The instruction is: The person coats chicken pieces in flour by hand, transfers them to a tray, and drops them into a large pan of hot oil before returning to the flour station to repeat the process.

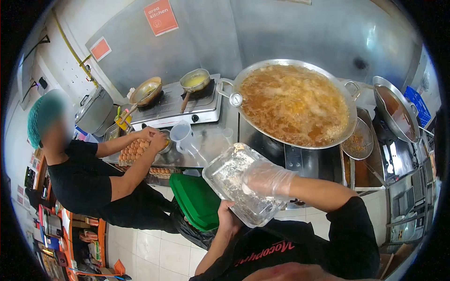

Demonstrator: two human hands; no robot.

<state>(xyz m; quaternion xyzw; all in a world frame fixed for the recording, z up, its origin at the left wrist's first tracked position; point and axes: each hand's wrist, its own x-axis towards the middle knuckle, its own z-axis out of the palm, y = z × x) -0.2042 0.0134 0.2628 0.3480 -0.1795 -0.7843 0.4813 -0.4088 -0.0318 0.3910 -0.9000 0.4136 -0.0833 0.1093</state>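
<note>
My left hand (227,218) grips the near-left edge of a clear plastic tub (220,178), which is tilted in front of my chest. White flour coats the tub's bottom and walls. My right hand (267,179), in a clear plastic glove dusted white, reaches into the tub with its fingers curled down. A whitish lump shows at the fingertips, too coated to name. Just beyond the tub, a large wok (243,124) of bubbling oil holds frothing golden food, with a round thermometer (236,99) clipped to its left rim.
At left, a co-worker (79,178) in a green hairnet works over eggs (133,151). A two-burner stove (211,110) carries two small pans. A clear measuring jug (181,131), a green lid (194,199), a strainer (358,140) and a second wok (396,107) stand around me.
</note>
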